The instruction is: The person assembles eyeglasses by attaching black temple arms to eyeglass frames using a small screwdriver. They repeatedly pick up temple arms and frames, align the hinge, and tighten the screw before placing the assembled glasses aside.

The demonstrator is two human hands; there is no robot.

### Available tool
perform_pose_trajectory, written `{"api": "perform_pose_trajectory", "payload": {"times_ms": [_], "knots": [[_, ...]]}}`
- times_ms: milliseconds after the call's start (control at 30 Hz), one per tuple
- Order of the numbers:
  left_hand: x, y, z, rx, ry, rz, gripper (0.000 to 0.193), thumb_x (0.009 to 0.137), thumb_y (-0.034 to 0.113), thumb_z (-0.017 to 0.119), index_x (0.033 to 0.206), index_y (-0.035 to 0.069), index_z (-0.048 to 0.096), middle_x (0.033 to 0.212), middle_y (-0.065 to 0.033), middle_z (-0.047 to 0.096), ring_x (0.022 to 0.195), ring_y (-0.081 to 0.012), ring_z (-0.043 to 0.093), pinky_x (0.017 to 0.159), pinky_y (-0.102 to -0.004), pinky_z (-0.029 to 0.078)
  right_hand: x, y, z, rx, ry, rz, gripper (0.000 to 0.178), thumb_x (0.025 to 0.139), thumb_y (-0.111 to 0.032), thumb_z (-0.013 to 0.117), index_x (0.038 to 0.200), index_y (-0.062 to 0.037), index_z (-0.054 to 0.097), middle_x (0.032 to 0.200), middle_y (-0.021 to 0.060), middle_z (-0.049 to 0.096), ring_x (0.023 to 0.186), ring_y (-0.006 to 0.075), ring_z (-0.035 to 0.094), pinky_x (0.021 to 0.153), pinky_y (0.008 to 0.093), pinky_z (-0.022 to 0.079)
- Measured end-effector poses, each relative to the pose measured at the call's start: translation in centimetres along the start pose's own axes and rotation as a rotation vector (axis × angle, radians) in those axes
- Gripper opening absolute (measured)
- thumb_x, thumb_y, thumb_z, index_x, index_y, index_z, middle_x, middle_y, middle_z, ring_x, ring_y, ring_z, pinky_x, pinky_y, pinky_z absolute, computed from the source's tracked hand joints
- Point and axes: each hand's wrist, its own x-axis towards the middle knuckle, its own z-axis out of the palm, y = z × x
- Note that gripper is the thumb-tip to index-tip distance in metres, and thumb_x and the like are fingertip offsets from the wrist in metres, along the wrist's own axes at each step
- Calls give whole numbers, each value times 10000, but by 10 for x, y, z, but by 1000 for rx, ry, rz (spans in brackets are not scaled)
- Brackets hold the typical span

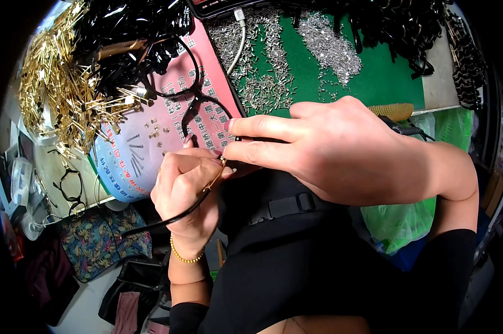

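My left hand [186, 186] pinches a black eyeglass temple [173, 219] with a golden metal end. That end meets the corner of a black eyeglass frame [196, 96], whose two rims stretch away over the pink sheet. My right hand [340, 153] reaches in from the right, with two fingers laid along the frame's near corner and the thumb hidden beneath. The fingertips of both hands almost touch at the joint. Whether a screw sits there is too small to tell.
Golden metal temple cores [57, 83] pile up at the far left beside glossy black temples [118, 67]. Small silver screws [265, 83] and silvery bits [332, 47] lie on the green mat [385, 72]. Black frames [396, 28] heap at the back right. A white cable [238, 50] crosses the screws.
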Motion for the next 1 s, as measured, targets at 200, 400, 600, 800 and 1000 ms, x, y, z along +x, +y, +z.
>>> {"api": "perform_pose_trajectory", "payload": {"times_ms": [200,400,600,800,1000], "knots": [[0,-17,-1,3,-7,133,416,659,3,848,1012,115,658,839,-31,677,787,-229,695,881,-466,591,-3,-3,0,-1,24,24,582,743,-11,685,1295,-194,661,1317,-27,635,690,172,619,512,286,533],[-1,-20,-1,-39,0,142,361,663,62,872,958,101,667,893,-38,696,864,-242,690,932,-476,580,-1,-5,2,-19,11,35,604,723,2,682,1294,-193,661,1320,-21,634,682,170,601,500,277,521],[-6,-16,0,-136,27,14,268,761,176,856,911,81,655,898,-54,689,903,-256,666,975,-484,563,2,-8,-2,-12,-21,43,614,722,-4,676,1305,-196,658,1322,-17,634,674,176,597,497,283,527],[-6,-20,-5,-78,-39,140,319,739,202,865,966,102,664,898,-28,693,907,-237,674,1014,-488,547,2,-5,-3,-74,-51,-2,617,733,-20,660,1322,-203,655,1323,-17,635,665,179,592,486,274,524],[-12,-23,-4,-58,-9,158,396,685,160,881,1021,134,674,922,-18,697,915,-221,680,1012,-503,558,2,-8,9,-262,45,-57,545,760,-95,681,1290,-218,670,1289,-47,645,637,141,514,458,212,461]]}}
